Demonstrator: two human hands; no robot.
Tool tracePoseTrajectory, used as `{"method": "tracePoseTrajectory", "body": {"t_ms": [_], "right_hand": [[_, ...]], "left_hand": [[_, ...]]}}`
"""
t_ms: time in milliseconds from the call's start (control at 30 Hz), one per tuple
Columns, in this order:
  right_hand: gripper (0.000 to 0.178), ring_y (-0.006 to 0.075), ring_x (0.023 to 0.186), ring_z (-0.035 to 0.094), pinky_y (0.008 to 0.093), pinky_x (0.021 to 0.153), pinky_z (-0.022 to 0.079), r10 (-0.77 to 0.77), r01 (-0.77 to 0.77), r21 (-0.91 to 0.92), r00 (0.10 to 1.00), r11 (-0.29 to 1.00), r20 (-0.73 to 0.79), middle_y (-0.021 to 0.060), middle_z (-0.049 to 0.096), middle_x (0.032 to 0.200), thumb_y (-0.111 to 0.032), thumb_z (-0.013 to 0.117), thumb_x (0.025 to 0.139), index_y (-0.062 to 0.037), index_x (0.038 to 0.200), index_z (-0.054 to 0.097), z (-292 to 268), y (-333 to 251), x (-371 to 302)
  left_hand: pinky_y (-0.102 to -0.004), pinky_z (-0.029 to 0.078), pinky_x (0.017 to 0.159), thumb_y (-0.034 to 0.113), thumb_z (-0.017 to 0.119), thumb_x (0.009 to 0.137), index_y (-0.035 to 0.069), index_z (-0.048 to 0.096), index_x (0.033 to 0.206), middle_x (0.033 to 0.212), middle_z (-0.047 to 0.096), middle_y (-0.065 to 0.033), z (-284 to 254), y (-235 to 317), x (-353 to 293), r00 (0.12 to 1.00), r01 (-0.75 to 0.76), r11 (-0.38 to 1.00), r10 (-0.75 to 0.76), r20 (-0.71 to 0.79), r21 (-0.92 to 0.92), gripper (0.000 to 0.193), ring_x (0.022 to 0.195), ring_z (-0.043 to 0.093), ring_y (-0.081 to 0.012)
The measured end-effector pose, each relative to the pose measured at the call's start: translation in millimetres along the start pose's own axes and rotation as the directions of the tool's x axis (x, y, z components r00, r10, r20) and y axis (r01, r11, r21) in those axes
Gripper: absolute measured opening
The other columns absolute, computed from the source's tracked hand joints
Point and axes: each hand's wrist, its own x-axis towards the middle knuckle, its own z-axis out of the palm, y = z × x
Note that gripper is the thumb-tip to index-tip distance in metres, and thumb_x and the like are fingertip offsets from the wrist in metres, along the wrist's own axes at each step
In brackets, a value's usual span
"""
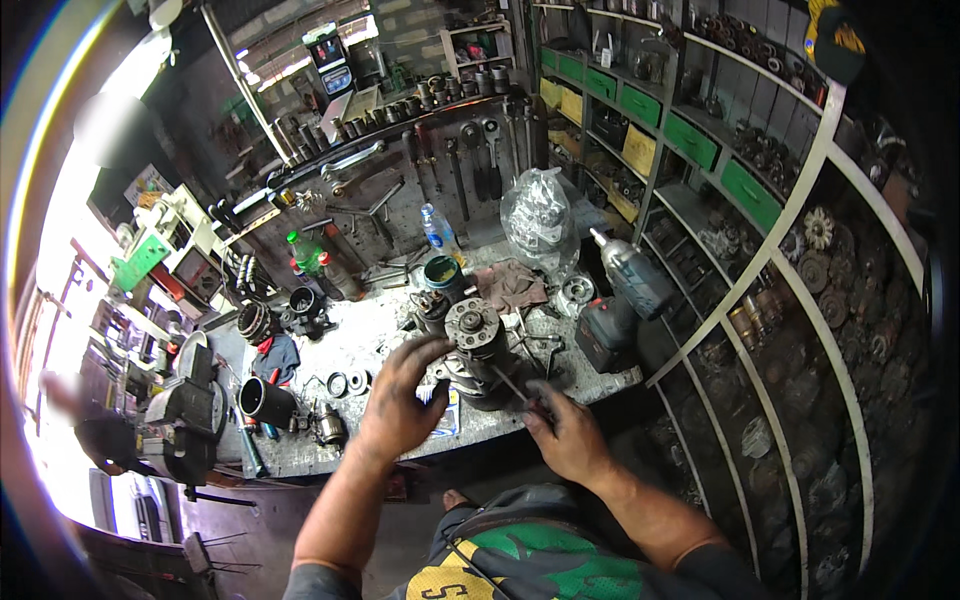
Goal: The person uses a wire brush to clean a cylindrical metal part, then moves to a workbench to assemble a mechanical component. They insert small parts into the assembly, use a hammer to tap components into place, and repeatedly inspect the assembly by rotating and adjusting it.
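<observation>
A metal motor part (472, 325) with a round, holed top plate stands upright near the front of the workbench. My left hand (405, 395) is beside it on the left, fingers stretched toward it and thumb apart, holding nothing; whether the fingertips touch it I cannot tell. Between the fingers of my right hand (568, 432) is a thin metal rod-like tool (510, 384), its shaft angled up and left to the lower side of the part. My fingers hide the tool's grip end.
The workbench (315, 445) holds a black cylinder housing (266, 400), metal rings (337, 383), a cordless impact wrench (635, 275), a rag (508, 285), a water bottle (437, 230) and a plastic-wrapped part (540, 220). Wrenches hang on the back panel. Metal shelving (740, 310) runs along the right.
</observation>
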Motion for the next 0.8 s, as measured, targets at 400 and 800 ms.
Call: {"method": "tracePoseTrajectory", "body": {"t_ms": [400, 800], "right_hand": [[0.03, 0.0469, 0.099, 0.075, 0.0535, 0.085, 0.059, -0.046, 0.044, -0.117, 0.999, 0.992, -0.02, 0.0261, 0.078, 0.105, -0.018, 0.07, 0.106, -0.001, 0.131, 0.072, 11.3, -19.4, 21.8], [0.03, 0.0476, 0.088, 0.076, 0.0535, 0.073, 0.061, -0.218, 0.192, -0.128, 0.947, 0.973, -0.237, 0.0246, 0.078, 0.101, -0.017, 0.079, 0.1, -0.0038, 0.126, 0.071, 62.1, 14.9, 35.4]], "left_hand": [[-0.0503, 0.048, 0.125, 0.009, 0.073, 0.09, 0.016, 0.059, 0.159, 0.171, 0.049, -0.0175, -29.2, 23.8, 137.3, 0.614, -0.506, 0.813, 0.105, 0.782, 0.288, 0.07, 0.155, 0.05, -0.0393], [-0.0465, 0.055, 0.115, 0.015, 0.092, 0.08, 0.012, 0.068, 0.15, 0.139, 0.074, -0.0179, -21.2, -6.6, 166.9, 0.468, -0.562, 0.827, 0.293, 0.834, 0.025, 0.074, 0.131, 0.07, -0.0383]]}}
